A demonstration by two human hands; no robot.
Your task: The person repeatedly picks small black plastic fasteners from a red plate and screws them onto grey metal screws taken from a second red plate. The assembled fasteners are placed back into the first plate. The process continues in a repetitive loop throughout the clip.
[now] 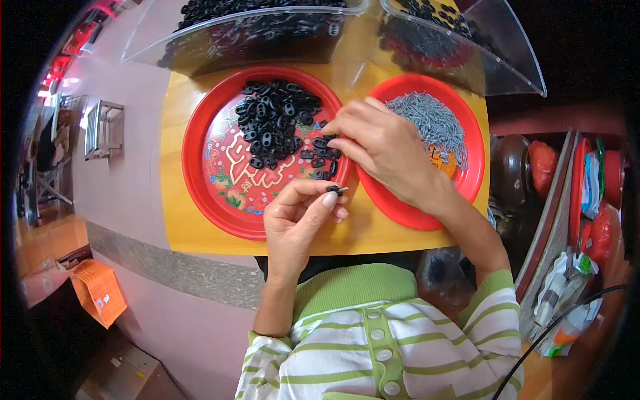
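Observation:
My left hand is closed in a pinch around a small black plastic piece with a thin metal pin or screw sticking out of it. It is held over the near rim of a round red tray with a printed pattern. Above that tray's right rim, my right hand has thumb and forefinger pinched at a small black block. More small black blocks lie just below its fingertips. A heap of black oval pieces with two holes fills the tray's upper middle.
A second red tray holds grey screws and a small orange heap, partly behind my right hand. Two clear bins of black parts stand at the table's far edge. A metal stool stands left on the floor; bags lie right.

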